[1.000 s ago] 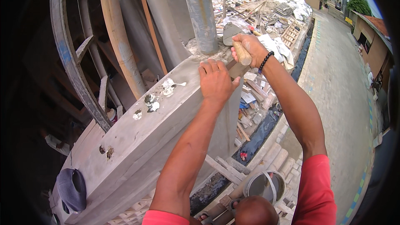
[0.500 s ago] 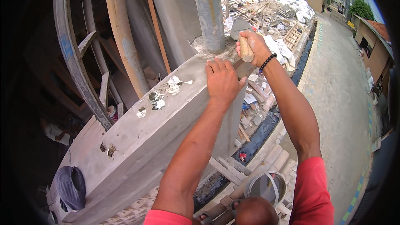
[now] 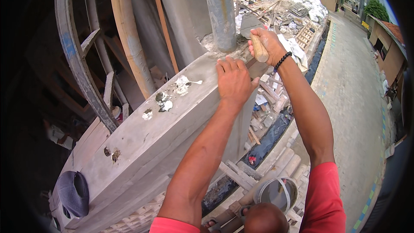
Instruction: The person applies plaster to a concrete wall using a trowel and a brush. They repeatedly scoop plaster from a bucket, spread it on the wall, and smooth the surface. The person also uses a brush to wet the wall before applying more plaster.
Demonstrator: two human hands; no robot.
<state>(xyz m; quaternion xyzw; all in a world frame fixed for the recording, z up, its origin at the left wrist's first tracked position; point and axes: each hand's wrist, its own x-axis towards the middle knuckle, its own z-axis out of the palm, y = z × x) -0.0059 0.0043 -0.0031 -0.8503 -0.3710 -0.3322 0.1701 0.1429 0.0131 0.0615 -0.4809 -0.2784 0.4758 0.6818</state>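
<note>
My right hand (image 3: 268,46) grips the wooden handle of a trowel (image 3: 259,48). The trowel's flat grey blade points away from me, beyond the wall's far corner, beside a rusty grey metal pole (image 3: 222,15). On top of the smooth grey concrete wall (image 3: 129,133) rests my left hand (image 3: 233,81), its fingers laid over the edge near the pole's foot and the thumb apart. It holds nothing. Rough mortar (image 3: 211,43) surrounds the base of the pole. White and dark splotches (image 3: 164,101) mark the wall top left of my left hand.
A dark knitted cap (image 3: 74,194) lies on the wall's near left end. A ladder (image 3: 71,47) and a bamboo pole (image 3: 131,39) lean at the left. Below me stand a bucket (image 3: 290,185) and a drainage ditch (image 3: 269,140). Rubble (image 3: 280,8) covers the ground beyond; a paved lane (image 3: 351,103) runs right.
The view has shifted slightly, moving the scene a little rightward. The trowel stays in my right hand at the far corner, and my left hand keeps its place on the wall.
</note>
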